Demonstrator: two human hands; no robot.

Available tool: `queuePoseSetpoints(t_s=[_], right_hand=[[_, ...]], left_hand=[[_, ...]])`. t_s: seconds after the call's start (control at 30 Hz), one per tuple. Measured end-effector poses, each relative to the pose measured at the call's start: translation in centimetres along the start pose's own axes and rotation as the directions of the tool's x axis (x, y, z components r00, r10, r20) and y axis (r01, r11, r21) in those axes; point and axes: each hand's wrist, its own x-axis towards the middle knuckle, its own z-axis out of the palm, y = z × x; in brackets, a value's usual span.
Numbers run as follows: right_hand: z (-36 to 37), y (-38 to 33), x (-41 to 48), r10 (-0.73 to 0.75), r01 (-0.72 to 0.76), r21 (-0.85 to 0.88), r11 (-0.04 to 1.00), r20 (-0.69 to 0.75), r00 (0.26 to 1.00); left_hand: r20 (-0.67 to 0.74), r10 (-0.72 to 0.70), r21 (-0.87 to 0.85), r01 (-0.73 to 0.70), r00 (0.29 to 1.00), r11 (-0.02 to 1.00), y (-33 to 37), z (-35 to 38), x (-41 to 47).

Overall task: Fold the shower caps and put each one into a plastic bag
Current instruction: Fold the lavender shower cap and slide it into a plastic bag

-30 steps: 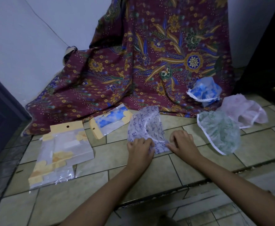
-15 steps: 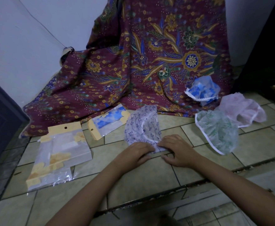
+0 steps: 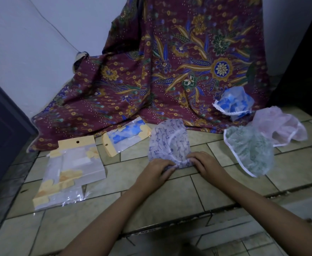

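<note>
A pale purple shower cap (image 3: 169,143) with a dark sprig print lies on the tiled floor in front of me. My left hand (image 3: 156,169) pinches its near edge from the left. My right hand (image 3: 206,163) pinches the same edge from the right, so the near end is bunched between both hands. Three more caps lie loose at the right: a green one (image 3: 251,151), a pink one (image 3: 279,126) and a blue one (image 3: 233,104). A plastic bag (image 3: 127,136) with a yellow header holds a folded blue cap.
A stack of plastic bags (image 3: 70,170) with yellow headers lies on the tiles at the left. A maroon batik cloth (image 3: 170,71) hangs down the wall and spreads over the floor behind the caps. A dark door (image 3: 1,130) stands at the far left.
Both hands have drawn together on the purple cap's near edge and gathered it. The cap now looks narrower than a second ago.
</note>
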Motion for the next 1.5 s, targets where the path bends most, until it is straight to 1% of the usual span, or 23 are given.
queuePoseSetpoints(t_s=[0.07, 0.17, 0.23, 0.37, 0.53, 0.7, 0.77, 0.87, 1.07, 1.17, 1.23, 1.3, 1.33, 1.37, 1.4, 1.43, 1.5], right_hand=[[-0.2, 0.0, 0.2, 0.08, -0.08, 0.048, 0.996, 0.003, 0.997], [-0.4, -0.1, 0.1, 0.104, -0.105, 0.088, 0.991, 0.009, 0.994], [-0.5, -0.1, 0.0, 0.103, -0.103, 0.107, 0.989, 0.01, 0.995], [-0.6, 0.0, 0.0, 0.141, -0.143, 0.158, 0.977, 0.027, 0.99], [-0.5, 0.2, 0.4, 0.199, -0.201, 0.187, 0.962, 0.031, 0.98], [-0.4, 0.2, 0.4, 0.209, -0.218, 0.147, 0.965, 0.076, 0.975], [-0.5, 0.1, 0.5, 0.204, -0.213, 0.115, 0.97, 0.083, 0.975], [-0.4, 0.0, 0.6, 0.187, -0.19, 0.031, 0.981, 0.071, 0.98], [-0.3, 0.0, 0.5, 0.197, -0.188, -0.145, 0.971, 0.052, 0.979], [-0.3, 0.2, 0.5, 0.221, -0.207, -0.192, 0.959, 0.055, 0.974], [-0.2, 0.1, 0.5, 0.215, -0.2, -0.244, 0.949, 0.033, 0.976], [0.1, 0.3, 0.4, 0.134, -0.133, -0.324, 0.937, -0.019, 0.991], [0.2, 0.3, 0.3, 0.082, -0.088, -0.348, 0.933, -0.033, 0.996], [0.3, 0.4, 0.2, 0.023, -0.034, -0.356, 0.934, -0.034, 0.999], [0.3, 0.4, 0.3, -0.03, 0.023, -0.354, 0.935, -0.016, 0.999], [0.2, 0.4, 0.3, -0.076, 0.073, -0.351, 0.934, 0.005, 0.997], [0.2, 0.3, 0.3, -0.123, 0.126, -0.347, 0.929, 0.033, 0.992]], left_hand=[[-0.055, -0.063, 0.001, 0.063, 0.997, 0.998, 0.4, 0.4, 0.3], [-0.091, -0.234, -0.08, 0.227, 0.968, 0.971, 0.8, 0.8, 0.7], [-0.1, -0.297, -0.108, 0.287, 0.95, 0.952, 1.0, 0.9, 0.9], [-0.099, -0.346, -0.133, 0.332, 0.933, 0.934, 1.0, 0.8, 1.3], [-0.078, -0.397, -0.098, 0.389, 0.914, 0.916, 1.1, 0.9, 1.6], [-0.043, -0.442, -0.042, 0.441, 0.896, 0.897, 1.4, 0.9, 2.0], [-0.011, -0.456, 0.01, 0.456, 0.89, 0.89, 1.5, 0.9, 2.1], [-0.001, -0.46, 0.11, 0.457, 0.888, 0.883, 1.2, 1.2, 2.1], [0.001, -0.423, 0.314, 0.402, 0.906, 0.86, 0.9, 1.5, 2.4], [0.008, -0.384, 0.414, 0.347, 0.923, 0.842, 0.6, 1.5, 2.2], [-0.021, -0.249, 0.454, 0.231, 0.968, 0.86, 0.3, 1.4, 2.2], [-0.002, -0.006, 0.535, 0.006, 1.0, 0.845, -0.3, 1.7, 2.2], [0.058, 0.112, 0.536, -0.126, 0.992, 0.835, -0.9, 1.8, 2.1], [0.117, 0.198, 0.506, -0.23, 0.973, 0.831, -1.3, 1.9, 2.0], [0.157, 0.235, 0.438, -0.281, 0.959, 0.854, -1.4, 1.7, 1.9], [0.18, 0.233, 0.366, -0.285, 0.956, 0.886, -1.6, 1.6, 1.8], [0.2, 0.188, 0.239, -0.234, 0.962, 0.942, -2.0, 1.3, 1.7]])
